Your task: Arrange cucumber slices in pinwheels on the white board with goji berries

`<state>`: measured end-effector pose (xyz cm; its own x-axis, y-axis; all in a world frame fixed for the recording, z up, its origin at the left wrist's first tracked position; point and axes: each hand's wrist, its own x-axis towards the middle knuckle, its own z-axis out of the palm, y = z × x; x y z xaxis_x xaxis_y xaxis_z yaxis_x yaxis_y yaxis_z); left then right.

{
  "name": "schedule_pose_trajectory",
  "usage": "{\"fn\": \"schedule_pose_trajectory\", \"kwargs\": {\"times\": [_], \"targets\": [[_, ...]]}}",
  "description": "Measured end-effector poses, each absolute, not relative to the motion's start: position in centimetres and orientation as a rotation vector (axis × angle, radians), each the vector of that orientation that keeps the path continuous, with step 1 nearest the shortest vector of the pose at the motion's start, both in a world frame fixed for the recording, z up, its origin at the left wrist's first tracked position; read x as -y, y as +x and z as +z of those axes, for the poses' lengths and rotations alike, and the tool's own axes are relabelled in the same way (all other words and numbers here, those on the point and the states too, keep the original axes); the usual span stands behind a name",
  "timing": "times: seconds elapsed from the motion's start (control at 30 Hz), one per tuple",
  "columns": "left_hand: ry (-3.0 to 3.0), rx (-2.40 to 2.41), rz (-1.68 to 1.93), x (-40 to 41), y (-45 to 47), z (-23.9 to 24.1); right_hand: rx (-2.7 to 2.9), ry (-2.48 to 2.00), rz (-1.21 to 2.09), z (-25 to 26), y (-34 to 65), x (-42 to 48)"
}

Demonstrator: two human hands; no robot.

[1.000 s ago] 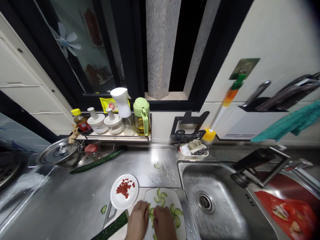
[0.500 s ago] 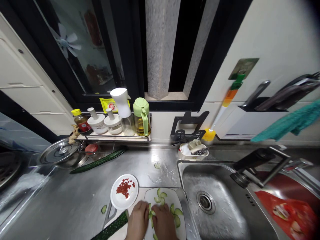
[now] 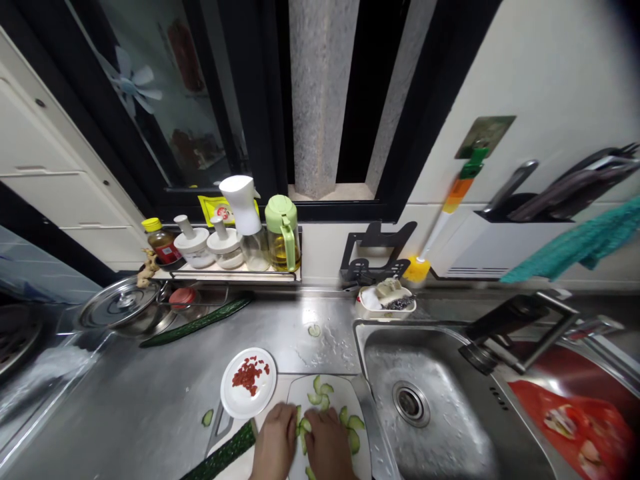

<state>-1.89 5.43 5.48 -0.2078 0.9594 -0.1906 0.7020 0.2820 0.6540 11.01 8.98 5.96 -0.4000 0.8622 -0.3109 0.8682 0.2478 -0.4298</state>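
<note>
At the bottom edge, my left hand (image 3: 275, 443) and my right hand (image 3: 326, 445) rest side by side on a white cutting board (image 3: 345, 399), fingers curled down onto a small pile of cucumber slices (image 3: 303, 427). More cucumber slices (image 3: 321, 393) lie scattered on the board beyond my fingers. A cucumber half (image 3: 223, 455) lies at the board's left edge, next to my left hand. A white plate (image 3: 249, 383) with chopped red pieces stands just left of the board.
A steel sink (image 3: 425, 400) lies right of the board, with a faucet (image 3: 520, 330) and a red bag (image 3: 570, 420) beyond. A whole cucumber (image 3: 197, 323), a pot lid (image 3: 120, 303) and a condiment rack (image 3: 230, 247) stand at the back left. Stray slices (image 3: 315, 330) dot the counter.
My right hand has crept slightly forward and left toward my left hand over the slices. Otherwise nothing has moved.
</note>
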Motion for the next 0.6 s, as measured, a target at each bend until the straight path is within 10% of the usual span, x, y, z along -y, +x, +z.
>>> {"fn": "schedule_pose_trajectory", "kwargs": {"times": [0.6], "targets": [[1.255,-2.295,0.581,-3.3,-9.1,6.1,-2.646,1.601,-0.669,3.1,15.1,-7.0]]}}
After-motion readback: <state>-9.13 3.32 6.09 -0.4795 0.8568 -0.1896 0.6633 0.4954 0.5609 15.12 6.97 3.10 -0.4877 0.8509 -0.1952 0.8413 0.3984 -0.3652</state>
